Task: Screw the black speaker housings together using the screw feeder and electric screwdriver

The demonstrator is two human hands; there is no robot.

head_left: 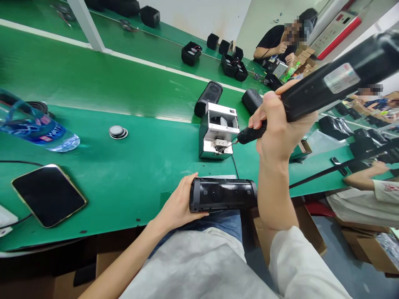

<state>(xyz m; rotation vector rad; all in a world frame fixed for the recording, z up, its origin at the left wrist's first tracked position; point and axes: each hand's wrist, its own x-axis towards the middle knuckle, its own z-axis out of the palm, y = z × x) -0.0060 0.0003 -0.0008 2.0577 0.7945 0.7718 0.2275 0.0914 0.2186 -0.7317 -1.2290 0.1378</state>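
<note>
My left hand point(181, 202) grips the left end of a black cylindrical speaker point(224, 194), lying sideways at the table's front edge. In my right hand point(277, 120) is a black electric screwdriver point(336, 77), its body slanting up to the right. The screwdriver's tip points left and meets the front of a white and black screw feeder box point(219, 133); whether a screw is on the tip is too small to tell. Behind the feeder stands another black speaker point(209, 97), and a dark speaker part point(252, 101) lies right of it.
On the green table point(140, 166) are a water bottle point(40, 124), a phone point(50, 195) and a small round stack point(117, 132) at left. Black housings point(191, 53) line the back. A person point(277, 43) sits at the far side; another person's arm point(364, 178) is at right.
</note>
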